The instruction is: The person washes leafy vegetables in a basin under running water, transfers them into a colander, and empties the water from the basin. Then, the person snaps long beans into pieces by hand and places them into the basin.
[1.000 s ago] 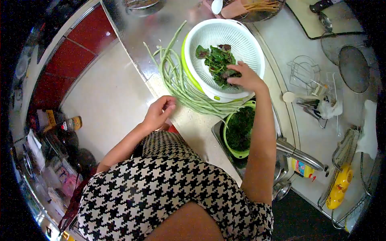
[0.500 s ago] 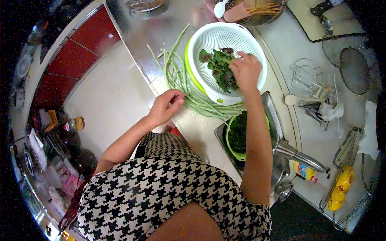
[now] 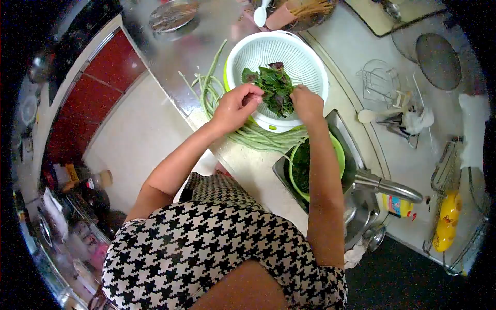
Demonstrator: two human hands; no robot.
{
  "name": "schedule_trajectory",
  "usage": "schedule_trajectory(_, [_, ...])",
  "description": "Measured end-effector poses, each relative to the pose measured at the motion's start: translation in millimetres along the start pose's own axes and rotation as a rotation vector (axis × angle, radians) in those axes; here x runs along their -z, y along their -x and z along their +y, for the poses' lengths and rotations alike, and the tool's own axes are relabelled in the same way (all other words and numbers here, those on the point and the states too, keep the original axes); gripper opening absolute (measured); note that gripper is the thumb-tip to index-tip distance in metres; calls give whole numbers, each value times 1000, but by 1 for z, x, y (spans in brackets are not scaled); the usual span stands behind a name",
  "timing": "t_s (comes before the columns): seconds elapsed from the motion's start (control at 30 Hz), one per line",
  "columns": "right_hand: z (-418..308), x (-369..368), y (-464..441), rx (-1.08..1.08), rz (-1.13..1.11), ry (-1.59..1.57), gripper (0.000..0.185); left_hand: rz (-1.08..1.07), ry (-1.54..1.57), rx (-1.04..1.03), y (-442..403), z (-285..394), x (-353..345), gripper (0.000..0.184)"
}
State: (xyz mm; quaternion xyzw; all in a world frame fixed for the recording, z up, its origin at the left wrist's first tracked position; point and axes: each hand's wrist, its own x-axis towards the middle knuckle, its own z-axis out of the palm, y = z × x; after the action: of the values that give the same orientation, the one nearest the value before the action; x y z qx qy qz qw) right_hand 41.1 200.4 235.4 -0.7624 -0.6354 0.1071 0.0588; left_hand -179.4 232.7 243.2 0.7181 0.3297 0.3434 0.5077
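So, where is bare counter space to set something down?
Bare: the pale counter strip between long beans and sink; also steel between the beans and round dish. Crowded: the white colander, beans alongside, left hand and right hand there.

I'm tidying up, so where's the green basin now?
In the head view, the green basin sits right of centre in the sink, partly behind the right forearm and near the white colander.

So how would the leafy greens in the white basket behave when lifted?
The leafy greens would likely flop, since they look thin-leaved. Heaped loosely in the white basket, they might shed pieces when lifted.
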Motion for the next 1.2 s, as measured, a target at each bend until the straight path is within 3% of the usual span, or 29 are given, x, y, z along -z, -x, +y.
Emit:
schedule_trajectory(0.03, [4, -1, 11, -26, 134, -21, 28, -3, -71, -52, -2, -1, -3, 19])
schedule_trajectory(0.13, [24, 14, 37, 31, 243, -299, 27, 23, -240, -182, -14, -5, -12, 22])
schedule_trajectory(0.17, [25, 22, 46, -133, 210, -351, 26, -30, -278, -115, -25, -13, -19, 26])
schedule_trajectory(0.23, [42, 21, 55, -158, 150, -644, 25, -165, -501, -236, -48, -25, -38, 32])
schedule_trajectory(0.3, [50, 13, 49, -13, 210, -947, 25, -170, -727, -427, -68, -39, -71, 34])
schedule_trajectory(0.33, [50, 6, 43, 66, 244, -1090, 25, -210, -827, -419, -75, -50, -78, 35])
schedule_trajectory(0.37, [51, 1, 36, 115, 241, -872, 25, -251, -926, -415, -82, -57, -84, 37])
schedule_trajectory(0.43, [47, -6, 26, 202, 222, -430, 25, -409, -1099, -183, -96, -64, -93, 39])
schedule_trajectory(0.47, [18, 14, 40, 44, 291, 75, 25, -405, -1040, -157, -107, -70, -93, 39])
schedule_trajectory(0.57, [32, 15, 33, 16, 309, -279, 25, -362, -693, -178, -144, -84, -77, 37])
schedule_trajectory(0.63, [45, 19, 32, 116, 495, -429, 24, -317, -536, -65, -157, -66, -62, 39])
schedule_trajectory(0.67, [46, 27, 31, 72, 475, -524, 23, -309, -541, -118, -158, -51, -57, 41])
schedule_trajectory(0.8, [39, 51, 24, 25, 445, -1169, 23, -391, -157, 160, -158, -33, -45, 37])
schedule_trajectory(0.87, [38, 46, 23, 109, 366, -554, 22, -391, -83, 317, -155, -36, -44, 36])
schedule_trajectory(0.9, [39, 42, 22, 144, 322, -247, 21, -401, -123, 300, -154, -39, -41, 36])
schedule_trajectory(0.93, [46, 13, 16, 247, 519, -88, 19, -411, -161, 281, -154, -42, -38, 36])
schedule_trajectory(1.07, [29, 32, 53, 57, 769, -315, 16, -432, -372, 208, -150, -36, -28, 36])
schedule_trajectory(1.2, [39, 28, 141, -96, 525, -557, 13, -447, -349, 55, -178, -86, -1, 39])
